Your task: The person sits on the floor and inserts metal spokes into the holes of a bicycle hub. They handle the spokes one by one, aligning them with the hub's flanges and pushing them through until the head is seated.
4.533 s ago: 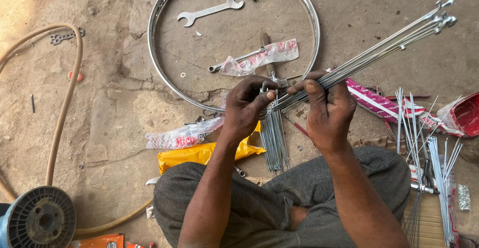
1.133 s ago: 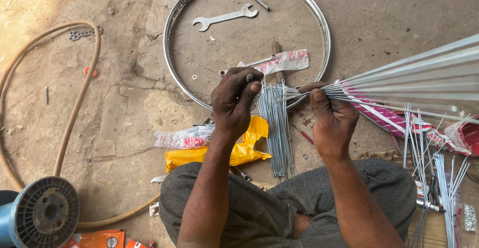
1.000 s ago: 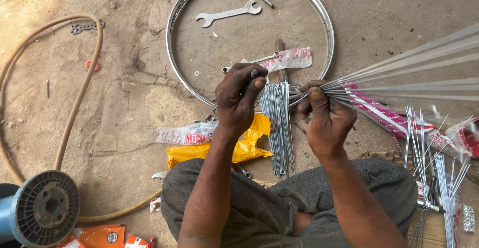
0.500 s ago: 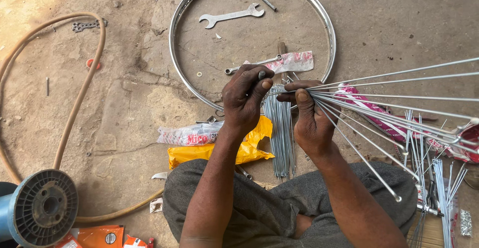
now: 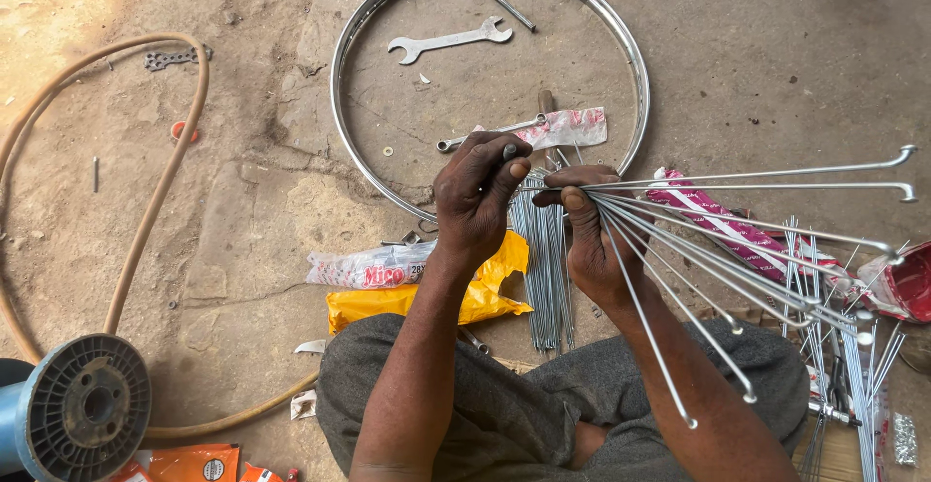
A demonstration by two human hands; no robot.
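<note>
Spokes (image 5: 737,249) fan out from the right hand (image 5: 582,235) toward the right, their bent heads spread well apart while their near ends are gathered at the fingers. That hand's thumb and fingers are pressed together around the gathered ends, pinching the bunch tight. The left hand (image 5: 475,196) sits just beside it, its fingers curled and closed, thumb and forefinger pinching a small dark piece (image 5: 508,151) right at the spoke ends; what that piece is cannot be told. Under both hands a second bundle of spokes (image 5: 548,278) lies flat on the concrete floor (image 5: 756,65), pointing toward the person's lap. Behind the hands lies a shiny wheel rim (image 5: 341,104), with a spanner (image 5: 448,42) inside its ring. A yellow packet (image 5: 388,305) rests by the left forearm. More loose spokes (image 5: 853,366) lie at the far right, and a blue spool (image 5: 78,409) sits at the lower left.
</note>
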